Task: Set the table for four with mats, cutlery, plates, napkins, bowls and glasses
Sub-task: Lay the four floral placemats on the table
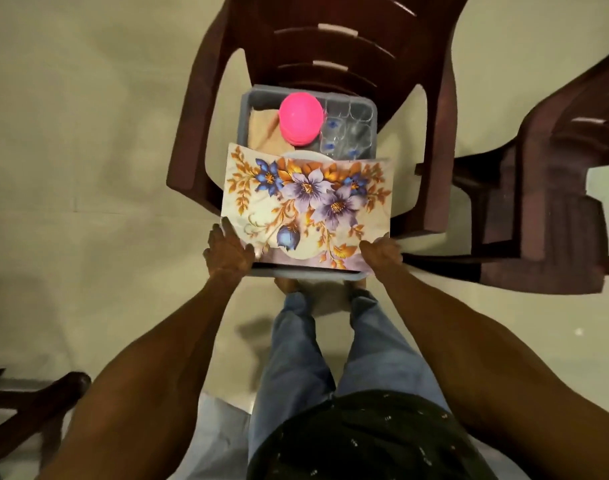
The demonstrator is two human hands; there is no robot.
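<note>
Crate [247, 109] at frame centre, on a chair [330, 46], holds stacked pink bowls [300, 119], clear glasses [351, 129], beige cloth [263, 131] and floral mats [306, 199]. Left hand [228, 252] and right hand [381, 254] grasp the mats' lower corners.

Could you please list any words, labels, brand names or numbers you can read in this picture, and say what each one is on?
None can be read.
The mat carries only a flower print.
The glasses show small blue marks, too blurred to tell if any are letters.
The pink bowls, grey tub and chair bear no visible lettering.
</note>
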